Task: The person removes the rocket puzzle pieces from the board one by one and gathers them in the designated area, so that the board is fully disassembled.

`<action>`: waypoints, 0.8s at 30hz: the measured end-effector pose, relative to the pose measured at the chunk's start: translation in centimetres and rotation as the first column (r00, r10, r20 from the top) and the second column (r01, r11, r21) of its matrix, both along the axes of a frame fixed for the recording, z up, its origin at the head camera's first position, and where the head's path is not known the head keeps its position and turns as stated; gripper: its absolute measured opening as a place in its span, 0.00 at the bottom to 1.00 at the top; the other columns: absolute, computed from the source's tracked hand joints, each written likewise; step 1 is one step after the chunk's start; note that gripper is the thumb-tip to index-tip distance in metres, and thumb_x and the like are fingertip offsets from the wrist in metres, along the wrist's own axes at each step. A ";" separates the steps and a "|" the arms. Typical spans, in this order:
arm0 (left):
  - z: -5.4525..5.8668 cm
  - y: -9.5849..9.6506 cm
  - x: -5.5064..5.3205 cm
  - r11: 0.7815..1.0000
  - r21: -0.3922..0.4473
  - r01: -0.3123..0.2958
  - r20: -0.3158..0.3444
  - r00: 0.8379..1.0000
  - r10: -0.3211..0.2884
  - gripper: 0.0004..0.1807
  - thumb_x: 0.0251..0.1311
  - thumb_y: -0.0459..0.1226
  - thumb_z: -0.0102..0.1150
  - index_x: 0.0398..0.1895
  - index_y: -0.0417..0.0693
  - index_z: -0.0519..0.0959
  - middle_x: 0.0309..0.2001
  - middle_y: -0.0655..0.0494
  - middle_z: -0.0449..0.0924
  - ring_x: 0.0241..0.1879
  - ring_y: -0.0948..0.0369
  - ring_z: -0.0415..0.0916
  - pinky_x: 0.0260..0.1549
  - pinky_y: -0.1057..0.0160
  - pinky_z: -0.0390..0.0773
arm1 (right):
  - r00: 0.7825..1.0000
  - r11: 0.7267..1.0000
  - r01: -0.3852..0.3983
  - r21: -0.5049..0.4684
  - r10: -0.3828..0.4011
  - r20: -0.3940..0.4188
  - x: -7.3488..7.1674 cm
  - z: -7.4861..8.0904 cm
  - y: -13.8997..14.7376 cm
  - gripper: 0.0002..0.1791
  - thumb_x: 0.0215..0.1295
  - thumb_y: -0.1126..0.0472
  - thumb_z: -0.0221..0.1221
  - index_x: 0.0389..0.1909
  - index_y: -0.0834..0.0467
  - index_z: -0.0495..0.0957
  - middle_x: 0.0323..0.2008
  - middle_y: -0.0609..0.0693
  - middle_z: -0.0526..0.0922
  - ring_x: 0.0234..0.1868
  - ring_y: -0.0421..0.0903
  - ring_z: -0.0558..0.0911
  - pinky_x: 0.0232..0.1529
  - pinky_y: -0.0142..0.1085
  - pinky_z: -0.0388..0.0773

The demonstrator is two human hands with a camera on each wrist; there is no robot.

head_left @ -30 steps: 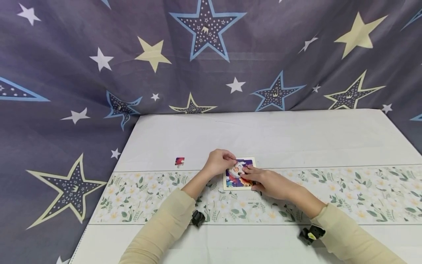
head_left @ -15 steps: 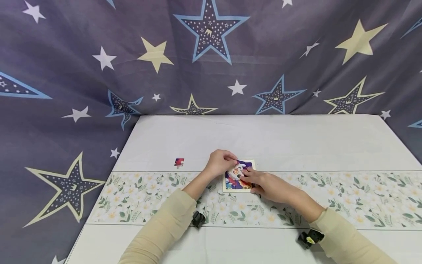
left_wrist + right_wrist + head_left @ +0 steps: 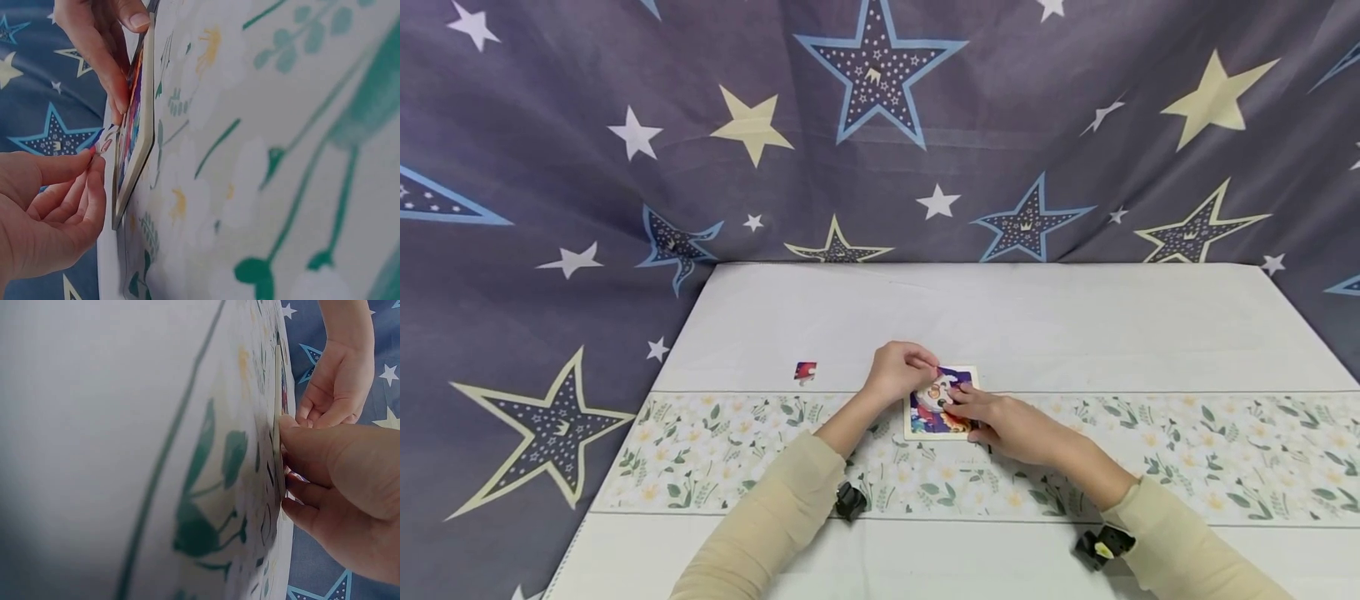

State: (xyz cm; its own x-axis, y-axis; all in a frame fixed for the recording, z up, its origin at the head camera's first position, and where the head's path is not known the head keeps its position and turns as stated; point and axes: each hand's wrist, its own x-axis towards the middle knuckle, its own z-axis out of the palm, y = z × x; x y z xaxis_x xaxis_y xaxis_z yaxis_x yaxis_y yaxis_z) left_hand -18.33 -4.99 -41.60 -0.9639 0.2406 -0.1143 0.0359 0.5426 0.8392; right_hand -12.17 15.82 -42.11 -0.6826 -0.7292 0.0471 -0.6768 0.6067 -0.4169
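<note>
Pinching a small puzzle piece (image 3: 105, 142) between thumb and forefinger, the left hand (image 3: 901, 369) works at the far left part of a pale-rimmed picture puzzle (image 3: 936, 437). The piece stands tilted to the picture face; whether it touches that face cannot be told. The right hand (image 3: 1011, 423) is not closed: its extended fingers rest on the right part of the picture, with the thumb against the rim. The puzzle lies flat on a white tablecloth (image 3: 1000, 312), across the far border line of the floral band (image 3: 737, 450). One loose piece (image 3: 806, 372), red and purple, lies well apart to the left, just beyond that band. Beige sleeves (image 3: 760, 517) cover both forearms; a star-patterned curtain (image 3: 1060, 75) hangs behind.
</note>
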 end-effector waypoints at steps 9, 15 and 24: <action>0.1 -1.0 -0.2 0.998 0.009 -0.056 0.030 0.998 0.056 0.03 0.55 0.35 0.65 0.33 0.47 0.86 0.29 0.52 0.87 0.26 0.66 0.79 0.33 0.69 0.76 | 1.000 1.000 0.007 0.000 -0.007 0.006 0.0 0.0 0.0 0.25 0.63 0.64 0.60 0.63 0.62 0.72 0.67 0.61 0.69 0.68 0.60 0.68 0.61 0.50 0.73; 0.1 -2.3 -0.4 0.994 0.005 -0.106 0.039 0.994 0.105 0.04 0.54 0.35 0.67 0.34 0.47 0.86 0.30 0.52 0.87 0.27 0.66 0.79 0.34 0.71 0.74 | 1.000 1.000 0.009 -0.001 -0.009 0.003 0.1 0.0 0.0 0.25 0.64 0.64 0.60 0.63 0.62 0.72 0.67 0.61 0.69 0.69 0.60 0.68 0.60 0.50 0.73; -0.2 -4.6 -0.3 0.980 -0.023 -0.199 0.040 0.979 0.200 0.05 0.53 0.35 0.68 0.34 0.48 0.86 0.30 0.52 0.87 0.29 0.64 0.79 0.39 0.66 0.76 | 1.000 1.000 0.002 -0.002 -0.002 -0.007 0.1 -0.1 0.1 0.26 0.64 0.64 0.60 0.63 0.62 0.71 0.67 0.61 0.69 0.69 0.60 0.68 0.60 0.49 0.74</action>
State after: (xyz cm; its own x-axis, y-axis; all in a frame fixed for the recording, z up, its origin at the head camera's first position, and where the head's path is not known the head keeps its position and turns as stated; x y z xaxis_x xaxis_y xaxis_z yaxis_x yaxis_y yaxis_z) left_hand -18.59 -9.56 -41.76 -0.9865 0.0413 -0.1585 -0.1098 0.5513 0.8270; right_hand -12.10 15.94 -42.19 -0.6839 -0.7276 0.0531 -0.6784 0.6075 -0.4131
